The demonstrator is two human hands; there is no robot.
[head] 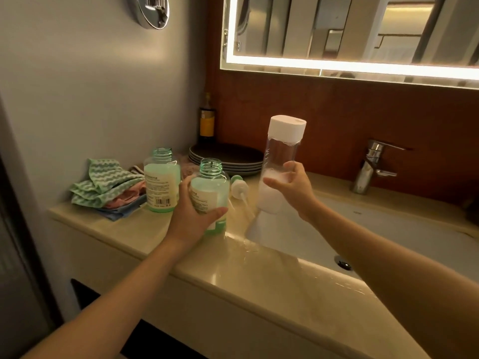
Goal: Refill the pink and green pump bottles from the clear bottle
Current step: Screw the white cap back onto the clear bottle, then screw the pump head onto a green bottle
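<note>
Beige counter [145,229] — left fingers [207,212] wrapped around green bottle [211,193], right fingers [274,183] clasping clear bottle [278,161].

Two bare forearms reach forward from the lower edge of the view. The left hand [193,216] curls around the side of a green bottle [211,193], thumb in front. The right hand [293,189], raised higher, grips a clear bottle [278,164] upright, fingers wrapped around its lower half.

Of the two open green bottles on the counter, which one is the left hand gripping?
The nearer green bottle, by the sink's edge; the left hand wraps its lower body. The other green bottle stands untouched behind it, beside the folded cloths.
</note>
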